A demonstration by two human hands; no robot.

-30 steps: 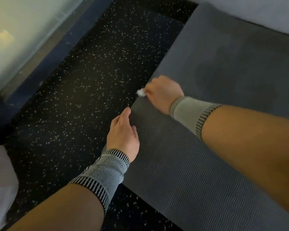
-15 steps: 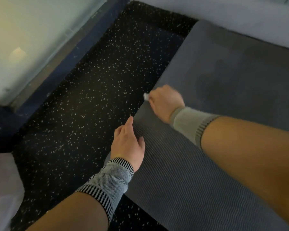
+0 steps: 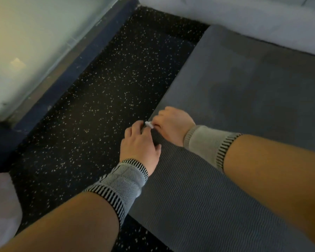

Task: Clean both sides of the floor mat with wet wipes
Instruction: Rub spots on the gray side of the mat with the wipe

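Note:
A grey floor mat point(image 3: 244, 84) lies on the floor. Its near part is folded over and shows a ribbed underside point(image 3: 198, 206). My left hand point(image 3: 139, 144) grips the mat's left edge at the fold, with the thumb on the ribbed side and the fingers curled over the edge. Just beyond it, my right hand point(image 3: 172, 124) rests on the mat at the same edge. It is closed around a white wet wipe point(image 3: 149, 124), and a small bit of the wipe sticks out towards my left fingertips. Both wrists wear knitted grey supports.
Black rubber floor with white speckles point(image 3: 102, 110) runs along the mat's left side. A dark blue baseboard and pale wall point(image 3: 35, 42) border it at left. A light grey padded edge point(image 3: 244, 19) lies beyond the mat. Something pale point(image 3: 2, 206) sits at the bottom left.
My left hand has slid forward along the mat's edge until its fingertips are next to the wipe. My right hand has stayed at the fold edge.

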